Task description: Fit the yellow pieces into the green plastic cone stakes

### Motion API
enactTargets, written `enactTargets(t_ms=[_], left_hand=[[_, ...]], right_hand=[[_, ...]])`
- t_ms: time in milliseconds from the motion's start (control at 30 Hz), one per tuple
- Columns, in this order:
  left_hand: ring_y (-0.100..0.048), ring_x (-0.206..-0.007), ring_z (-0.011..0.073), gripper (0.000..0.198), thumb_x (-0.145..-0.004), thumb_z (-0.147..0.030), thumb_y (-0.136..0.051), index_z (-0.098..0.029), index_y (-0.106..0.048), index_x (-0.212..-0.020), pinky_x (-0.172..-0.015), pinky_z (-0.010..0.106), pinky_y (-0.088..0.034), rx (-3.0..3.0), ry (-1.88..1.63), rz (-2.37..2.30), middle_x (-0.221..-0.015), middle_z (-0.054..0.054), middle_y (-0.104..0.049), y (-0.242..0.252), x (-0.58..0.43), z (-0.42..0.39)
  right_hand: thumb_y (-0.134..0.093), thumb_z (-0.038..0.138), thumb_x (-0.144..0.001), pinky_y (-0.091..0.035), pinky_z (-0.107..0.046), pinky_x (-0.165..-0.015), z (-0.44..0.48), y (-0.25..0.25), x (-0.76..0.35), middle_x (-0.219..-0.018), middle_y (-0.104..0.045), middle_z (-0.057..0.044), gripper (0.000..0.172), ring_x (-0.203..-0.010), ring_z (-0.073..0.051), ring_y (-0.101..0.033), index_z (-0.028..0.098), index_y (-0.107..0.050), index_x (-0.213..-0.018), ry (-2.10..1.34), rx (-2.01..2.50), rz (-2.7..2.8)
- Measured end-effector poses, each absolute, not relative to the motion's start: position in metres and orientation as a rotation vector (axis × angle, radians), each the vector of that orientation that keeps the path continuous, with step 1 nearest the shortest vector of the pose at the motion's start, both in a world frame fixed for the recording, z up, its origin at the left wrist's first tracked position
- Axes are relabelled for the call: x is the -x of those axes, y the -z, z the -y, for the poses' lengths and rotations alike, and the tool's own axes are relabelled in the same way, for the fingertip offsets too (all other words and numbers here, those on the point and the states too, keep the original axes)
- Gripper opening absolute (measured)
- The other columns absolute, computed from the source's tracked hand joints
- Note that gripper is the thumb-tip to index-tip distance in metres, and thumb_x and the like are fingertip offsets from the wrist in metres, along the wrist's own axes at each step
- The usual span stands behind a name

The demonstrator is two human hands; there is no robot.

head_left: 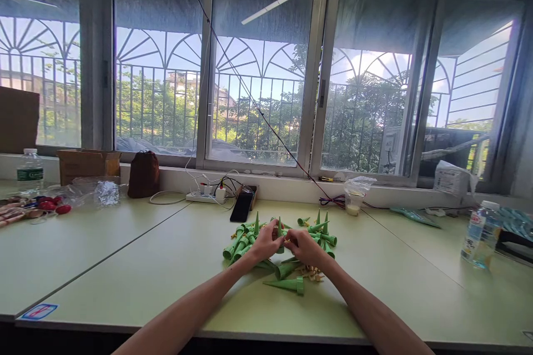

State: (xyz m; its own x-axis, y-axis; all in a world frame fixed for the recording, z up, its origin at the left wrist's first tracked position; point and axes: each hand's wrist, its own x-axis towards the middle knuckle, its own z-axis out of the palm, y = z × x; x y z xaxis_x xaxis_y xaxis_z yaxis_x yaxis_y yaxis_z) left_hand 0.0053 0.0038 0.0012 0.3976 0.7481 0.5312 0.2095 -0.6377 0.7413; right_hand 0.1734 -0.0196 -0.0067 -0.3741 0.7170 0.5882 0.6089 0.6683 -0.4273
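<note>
Both my hands are together over a pile of green plastic cone-shaped spikes on the table. My left hand (pixel 266 242) is closed around a green spike (pixel 280 226), whose pointed end stands up above the fingers. The fingers of my right hand (pixel 307 247) are pinched against the same spike; a small pale yellow bit shows at their tips, too small to make out well. Loose green spikes (pixel 238 248) lie to the left, and more green spikes (pixel 328 239) to the right. Nearer me, a single spike (pixel 285 285) lies on its side beside small pale yellow pieces (pixel 313 274).
Behind the pile are a black phone (pixel 241 207) and a power strip (pixel 200 197) with cables. A bottle (pixel 478 236) stands at right, a brown pouch (pixel 144 175) and cardboard box (pixel 88 165) at back left. Red-tipped wooden items (pixel 48 205) lie far left.
</note>
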Motion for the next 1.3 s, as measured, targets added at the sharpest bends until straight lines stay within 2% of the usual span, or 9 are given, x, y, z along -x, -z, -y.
enactTargets(t_ms=[200,467,700,967,1300], left_hand=[[-0.059,-0.065,0.0132,0.019,-0.071,-0.016,-0.058,-0.018,-0.052,-0.089,-0.056,0.021,-0.043,-2.119,-1.228,-0.810,-0.068,-0.001,-0.060,-0.0005,-0.0055,-0.0036],[-0.058,-0.067,0.0142,0.022,-0.070,-0.020,-0.064,-0.019,-0.055,-0.090,-0.059,0.023,-0.044,-2.124,-1.241,-0.855,-0.069,-0.002,-0.059,-0.0013,-0.0040,-0.0018],[-0.057,-0.063,0.0135,0.017,-0.075,-0.015,-0.053,-0.020,-0.052,-0.092,-0.058,0.023,-0.041,-2.279,-1.217,-0.855,-0.069,-0.002,-0.059,-0.0037,-0.0026,0.0020],[-0.054,-0.061,0.0126,0.019,-0.073,-0.013,-0.053,-0.020,-0.052,-0.091,-0.057,0.022,-0.038,-2.314,-1.236,-0.873,-0.067,-0.003,-0.057,-0.0035,-0.0024,0.0021],[-0.053,-0.059,0.0119,0.018,-0.073,-0.014,-0.054,-0.019,-0.052,-0.090,-0.055,0.022,-0.036,-2.296,-1.236,-0.854,-0.065,-0.004,-0.058,-0.0054,-0.0028,0.0048]], right_hand=[[-0.054,0.013,-0.082,-0.030,-0.021,-0.055,0.0222,0.0048,-0.1728,-0.060,-0.054,0.002,0.016,-0.056,-0.010,-0.042,0.016,-0.054,-0.067,-0.171,0.990,2.116],[-0.054,0.013,-0.082,-0.028,-0.021,-0.054,0.0230,0.0042,-0.1725,-0.058,-0.052,0.003,0.018,-0.055,-0.009,-0.039,0.016,-0.052,-0.065,-0.170,0.993,2.121],[-0.053,0.014,-0.082,-0.026,-0.021,-0.053,0.0240,0.0041,-0.1719,-0.056,-0.046,0.004,0.021,-0.054,-0.009,-0.036,0.017,-0.047,-0.062,-0.173,0.991,2.117],[-0.053,0.013,-0.082,-0.028,-0.021,-0.054,0.0216,0.0061,-0.1726,-0.059,-0.052,0.003,0.016,-0.055,-0.009,-0.039,0.016,-0.052,-0.066,-0.172,0.990,2.127],[-0.053,0.015,-0.083,-0.029,-0.021,-0.053,0.0240,0.0033,-0.1715,-0.058,-0.052,0.002,0.018,-0.054,-0.010,-0.038,0.016,-0.052,-0.065,-0.176,0.987,2.127]])
